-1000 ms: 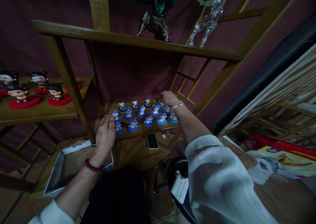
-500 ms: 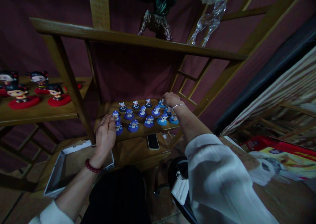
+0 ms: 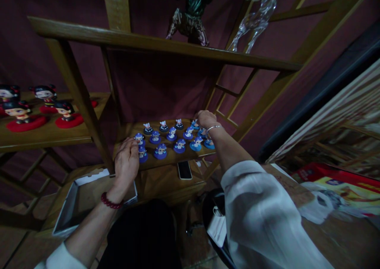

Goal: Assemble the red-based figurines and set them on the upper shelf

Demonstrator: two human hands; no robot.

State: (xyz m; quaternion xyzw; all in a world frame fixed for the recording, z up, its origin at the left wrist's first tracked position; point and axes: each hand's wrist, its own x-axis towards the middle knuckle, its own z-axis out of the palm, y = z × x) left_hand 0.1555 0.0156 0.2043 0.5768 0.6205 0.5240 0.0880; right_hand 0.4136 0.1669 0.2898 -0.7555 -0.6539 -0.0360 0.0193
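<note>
Several small figurines on round bases stand in rows on a wooden shelf, among them a purple-blue one, a light blue one and a white-and-black one. At the left end of the rows, my left hand rests with its fingers stretched out flat beside the outermost purple figurine. My right hand reaches to the back right corner, closed, right beside a blue figurine. Its fingertips are hidden, so whatever they hold does not show.
Black-haired figurines on red bases occupy the left shelf. An open cardboard box lies below it. A phone rests on the lower ledge. Overhead, a wooden shelf board carries a dark green statue and a clear glass animal.
The camera view has shifted very slightly. Both hands and the figurines stay practically where they were.
</note>
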